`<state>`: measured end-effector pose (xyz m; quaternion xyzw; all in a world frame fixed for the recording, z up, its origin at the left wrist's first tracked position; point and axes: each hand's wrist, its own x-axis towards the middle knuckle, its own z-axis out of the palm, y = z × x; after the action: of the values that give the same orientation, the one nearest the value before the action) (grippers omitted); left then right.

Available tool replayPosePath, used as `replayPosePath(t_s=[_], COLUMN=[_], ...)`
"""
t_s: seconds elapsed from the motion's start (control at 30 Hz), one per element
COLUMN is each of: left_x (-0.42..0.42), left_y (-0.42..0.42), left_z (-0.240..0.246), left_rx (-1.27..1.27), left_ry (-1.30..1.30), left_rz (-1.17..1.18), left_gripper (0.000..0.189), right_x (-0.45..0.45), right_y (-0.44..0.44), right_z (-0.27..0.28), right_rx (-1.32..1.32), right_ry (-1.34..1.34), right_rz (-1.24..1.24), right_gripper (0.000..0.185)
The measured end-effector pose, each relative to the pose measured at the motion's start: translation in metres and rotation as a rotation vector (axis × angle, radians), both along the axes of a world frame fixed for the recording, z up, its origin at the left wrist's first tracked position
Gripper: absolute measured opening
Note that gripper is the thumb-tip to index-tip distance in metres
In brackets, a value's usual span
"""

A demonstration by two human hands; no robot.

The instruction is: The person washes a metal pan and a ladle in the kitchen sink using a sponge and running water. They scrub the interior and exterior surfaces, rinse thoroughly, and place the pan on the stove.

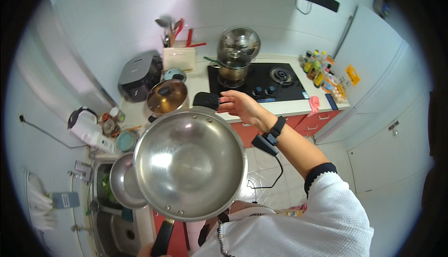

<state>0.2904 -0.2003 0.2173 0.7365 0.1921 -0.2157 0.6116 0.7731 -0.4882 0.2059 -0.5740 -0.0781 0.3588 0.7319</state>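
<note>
A large stainless steel wok (190,164) is held up in front of me, its shiny inner side facing the camera. My left hand (148,250), mostly cut off by the bottom edge, grips its long black handle (163,237). At the wok's far side, the fingers of my right hand (238,106) are on the short black helper handle (206,100); how firmly they close around it is partly hidden. Behind the wok's left rim, a steel bowl (122,183) stands beside the double sink (105,218).
A black gas hob (297,89) carries a lidded pot (233,68), with a large lid (241,36) behind. Left of it stand a lidded pan (167,94), a knife block (180,59) and an air fryer (140,75). Bottles (315,68) line the right counter. Leafy greens (106,185) lie in the sink.
</note>
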Motion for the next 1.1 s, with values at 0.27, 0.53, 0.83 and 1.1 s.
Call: replayPosePath(t_s=[0.27, 0.53, 0.83, 1.1], left_x=[0.155, 0.282, 0.396, 0.478], left_y=[-0.028, -0.103, -0.251, -0.323], left_z=[0.020, -0.005, -0.007, -0.008], left_rx=[-0.191, -0.201, -0.112, -0.177], left_ry=[0.199, 0.238, 0.256, 0.240], left_rz=[-0.097, -0.394, -0.312, -0.279], left_gripper=[0.015, 0.017, 0.015, 0.017], right_x=[0.017, 0.072, 0.199, 0.309], right_y=[-0.149, -0.282, -0.423, -0.477], right_z=[0.006, -0.034, -0.070, -0.078], right_rx=[-0.107, -0.093, -0.084, -0.143], right_ry=[0.046, 0.110, 0.110, 0.160], right_rz=[-0.371, -0.596, -0.565, -0.509], right_gripper=[0.033, 0.037, 0.040, 0.057])
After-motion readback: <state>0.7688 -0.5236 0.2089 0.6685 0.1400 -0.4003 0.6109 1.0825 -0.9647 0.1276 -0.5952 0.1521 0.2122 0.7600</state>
